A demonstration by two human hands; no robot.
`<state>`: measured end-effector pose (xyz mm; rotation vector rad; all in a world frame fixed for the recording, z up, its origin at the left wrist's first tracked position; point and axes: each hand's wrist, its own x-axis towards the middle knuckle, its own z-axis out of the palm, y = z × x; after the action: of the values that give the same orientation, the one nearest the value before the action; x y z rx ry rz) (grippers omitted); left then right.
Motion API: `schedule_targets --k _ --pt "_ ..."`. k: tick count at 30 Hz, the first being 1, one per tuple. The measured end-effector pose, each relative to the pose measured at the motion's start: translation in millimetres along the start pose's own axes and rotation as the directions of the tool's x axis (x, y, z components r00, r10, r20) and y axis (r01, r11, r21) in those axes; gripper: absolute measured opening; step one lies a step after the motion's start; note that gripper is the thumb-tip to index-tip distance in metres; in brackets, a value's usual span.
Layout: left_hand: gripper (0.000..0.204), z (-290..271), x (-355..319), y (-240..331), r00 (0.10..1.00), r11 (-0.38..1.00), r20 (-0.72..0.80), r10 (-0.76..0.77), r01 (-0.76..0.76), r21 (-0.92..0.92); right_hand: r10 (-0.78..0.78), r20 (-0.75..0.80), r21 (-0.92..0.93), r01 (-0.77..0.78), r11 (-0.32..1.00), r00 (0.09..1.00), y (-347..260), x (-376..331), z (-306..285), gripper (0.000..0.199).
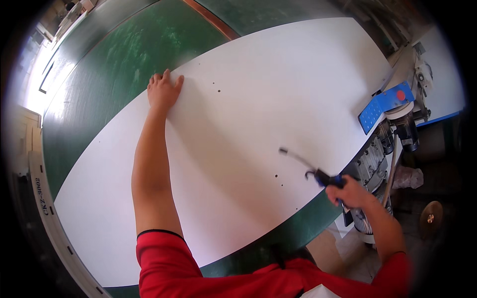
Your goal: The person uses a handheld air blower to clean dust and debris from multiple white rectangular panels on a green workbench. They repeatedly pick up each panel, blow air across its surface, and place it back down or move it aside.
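A large white board lies flat on a green work table. My left hand rests on the board's far left edge, fingers curled over it. My right hand grips a dark air blow gun with a thin metal nozzle pointing left over the board, near a few small drilled holes. More small holes sit near my left hand.
A machine with a blue perforated plate and a red button stands at the board's right edge, with motors and hoses below it. A pale frame rail borders the table's left side.
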<state>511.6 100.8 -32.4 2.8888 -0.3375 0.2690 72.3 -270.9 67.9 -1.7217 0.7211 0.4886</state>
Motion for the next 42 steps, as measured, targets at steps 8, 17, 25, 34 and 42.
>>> schedule_targets --k 8,17,25,34,42 --pt "0.05 -19.5 -28.2 -86.7 0.994 0.997 -0.103 0.046 -0.052 -0.053 -0.045 0.111 -0.133 0.06 0.989 0.993 -7.6 10.5 34.3 0.028" --pt "0.042 -49.2 -59.5 -152.1 0.993 0.998 -0.099 0.062 -0.059 0.035 0.115 -0.327 0.323 -0.004 0.946 0.938 57.5 -77.2 15.8 0.032" --pt "0.044 -35.5 -44.7 -170.7 0.981 0.983 -0.121 -0.154 0.164 0.081 0.246 -0.583 0.423 0.031 0.906 0.774 146.4 -147.8 -30.1 0.036" --pt "0.054 9.4 13.6 -33.6 0.995 0.997 -0.095 -0.021 0.028 0.075 0.076 -0.269 0.24 -0.01 0.971 0.96 103.8 -102.6 -50.2 0.037" --pt "0.077 45.4 54.7 86.8 0.992 0.989 0.0 0.126 -0.126 0.073 0.159 -0.513 0.439 0.099 0.893 0.844 94.1 -54.0 -134.3 0.037"
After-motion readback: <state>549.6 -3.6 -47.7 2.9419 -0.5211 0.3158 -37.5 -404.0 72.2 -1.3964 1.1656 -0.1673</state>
